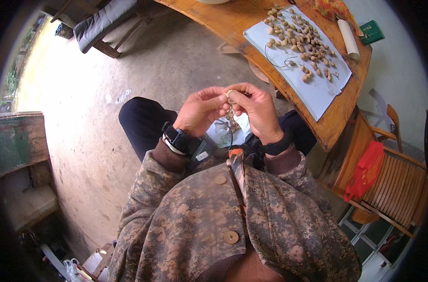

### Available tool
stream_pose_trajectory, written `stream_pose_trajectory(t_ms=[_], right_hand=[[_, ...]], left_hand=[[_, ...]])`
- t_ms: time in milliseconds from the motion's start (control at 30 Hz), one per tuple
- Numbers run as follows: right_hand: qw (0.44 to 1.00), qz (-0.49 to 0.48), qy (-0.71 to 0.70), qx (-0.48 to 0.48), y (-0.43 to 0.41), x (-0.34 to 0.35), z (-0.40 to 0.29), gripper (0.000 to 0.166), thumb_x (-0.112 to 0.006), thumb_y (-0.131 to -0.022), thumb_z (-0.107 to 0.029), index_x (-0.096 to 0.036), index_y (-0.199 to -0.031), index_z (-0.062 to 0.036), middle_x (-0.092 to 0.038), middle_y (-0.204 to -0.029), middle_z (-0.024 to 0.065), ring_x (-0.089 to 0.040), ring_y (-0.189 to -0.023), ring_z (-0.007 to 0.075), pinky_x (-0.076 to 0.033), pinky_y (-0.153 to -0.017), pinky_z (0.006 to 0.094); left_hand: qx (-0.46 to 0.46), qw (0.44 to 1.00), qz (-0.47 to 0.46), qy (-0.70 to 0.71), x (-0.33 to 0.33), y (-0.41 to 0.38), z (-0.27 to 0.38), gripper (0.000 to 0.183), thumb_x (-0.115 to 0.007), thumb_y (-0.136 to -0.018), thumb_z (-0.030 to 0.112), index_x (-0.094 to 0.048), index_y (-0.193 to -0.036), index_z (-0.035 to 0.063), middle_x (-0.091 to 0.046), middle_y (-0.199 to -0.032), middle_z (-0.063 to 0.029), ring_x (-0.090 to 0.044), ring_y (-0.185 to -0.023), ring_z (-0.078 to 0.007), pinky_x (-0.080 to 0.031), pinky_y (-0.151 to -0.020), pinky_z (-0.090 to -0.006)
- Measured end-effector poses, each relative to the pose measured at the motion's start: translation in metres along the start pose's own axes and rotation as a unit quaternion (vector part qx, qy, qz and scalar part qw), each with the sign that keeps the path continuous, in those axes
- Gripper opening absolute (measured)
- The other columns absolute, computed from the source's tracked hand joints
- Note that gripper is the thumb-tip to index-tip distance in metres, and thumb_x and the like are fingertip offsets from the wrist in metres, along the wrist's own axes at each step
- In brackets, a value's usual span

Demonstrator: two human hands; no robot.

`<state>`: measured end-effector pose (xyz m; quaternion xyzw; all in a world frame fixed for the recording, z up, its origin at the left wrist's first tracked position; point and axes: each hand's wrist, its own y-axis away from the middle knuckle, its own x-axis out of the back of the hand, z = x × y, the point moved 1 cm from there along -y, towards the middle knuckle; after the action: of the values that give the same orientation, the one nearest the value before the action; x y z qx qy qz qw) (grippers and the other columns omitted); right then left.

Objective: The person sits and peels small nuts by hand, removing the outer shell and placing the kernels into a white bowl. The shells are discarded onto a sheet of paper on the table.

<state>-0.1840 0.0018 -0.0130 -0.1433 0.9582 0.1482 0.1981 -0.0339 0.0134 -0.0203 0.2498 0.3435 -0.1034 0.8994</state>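
My left hand [203, 109] and my right hand [252, 107] meet in front of my lap, with a peanut shell [230, 96] pinched between their fingertips. The pale inside of the shell faces up; the fingers hide part of it. Below the hands, between my legs, lies a whitish plastic sheet or bag [242, 123] with a pile of shells or peanuts [232, 118] on it, partly hidden by the hands. On the wooden table at the upper right, many unshelled peanuts [294, 37] are spread over a light blue board [316, 102]. A dark thin cord [270, 60] loops at its left edge.
The wooden table [326, 135] curves round to my right. A white roll [348, 38] and a green box [372, 32] are at its far end. A slatted wooden chair [393, 183] bears a red bag [366, 171]. A bench with a grey cushion [101, 21] is upper left.
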Motion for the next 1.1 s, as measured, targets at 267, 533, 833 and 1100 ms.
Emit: stream_pose_trajectory(t_ms=[267,533,833,1100], right_hand=[[0.995,0.001,-0.097,0.002,-0.002,-0.003,0.009,0.012,-0.057,-0.082,-0.008,-0.060,-0.091,-0.0003,-0.057,-0.075,0.0004,-0.048,-0.058,0.0038,-0.040,-0.054,0.0162],[0.987,0.051,-0.149,0.016,-0.001,-0.002,0.008,0.011,-0.057,-0.083,-0.009,-0.060,-0.091,-0.0017,-0.055,-0.073,-0.0013,-0.047,-0.061,0.0047,-0.037,-0.056,0.0164],[0.989,0.102,-0.055,0.089,-0.004,0.025,0.021,0.010,-0.052,-0.086,-0.006,-0.058,-0.092,-0.0006,-0.059,-0.080,0.0050,-0.050,-0.060,0.0070,-0.042,-0.053,0.0199],[0.993,0.081,-0.069,-0.048,-0.007,0.078,0.079,0.017,-0.043,-0.081,-0.001,-0.059,-0.087,-0.0001,-0.056,-0.070,0.0024,-0.048,-0.056,0.0050,-0.039,-0.051,0.0163]], left_hand=[[-0.051,0.998,0.017,-0.032,-0.007,-0.001,-0.005,0.014,-0.051,-0.084,0.003,-0.052,-0.097,0.0002,-0.056,-0.082,-0.0041,-0.056,-0.070,-0.0116,-0.047,-0.063,-0.0227],[-0.028,0.995,0.063,-0.076,-0.015,-0.008,0.007,0.014,-0.051,-0.083,0.005,-0.055,-0.095,-0.0020,-0.056,-0.075,-0.0030,-0.052,-0.064,-0.0102,-0.044,-0.059,-0.0216],[-0.154,0.912,0.054,-0.376,-0.027,-0.057,0.113,0.011,-0.056,-0.077,0.008,-0.059,-0.086,0.0025,-0.053,-0.067,-0.0009,-0.052,-0.058,-0.0099,-0.043,-0.053,-0.0223],[-0.337,0.774,0.190,-0.501,-0.035,-0.172,0.235,0.019,-0.059,-0.076,0.005,-0.059,-0.092,-0.0060,-0.060,-0.071,-0.0090,-0.057,-0.061,-0.0140,-0.048,-0.059,-0.0239]])
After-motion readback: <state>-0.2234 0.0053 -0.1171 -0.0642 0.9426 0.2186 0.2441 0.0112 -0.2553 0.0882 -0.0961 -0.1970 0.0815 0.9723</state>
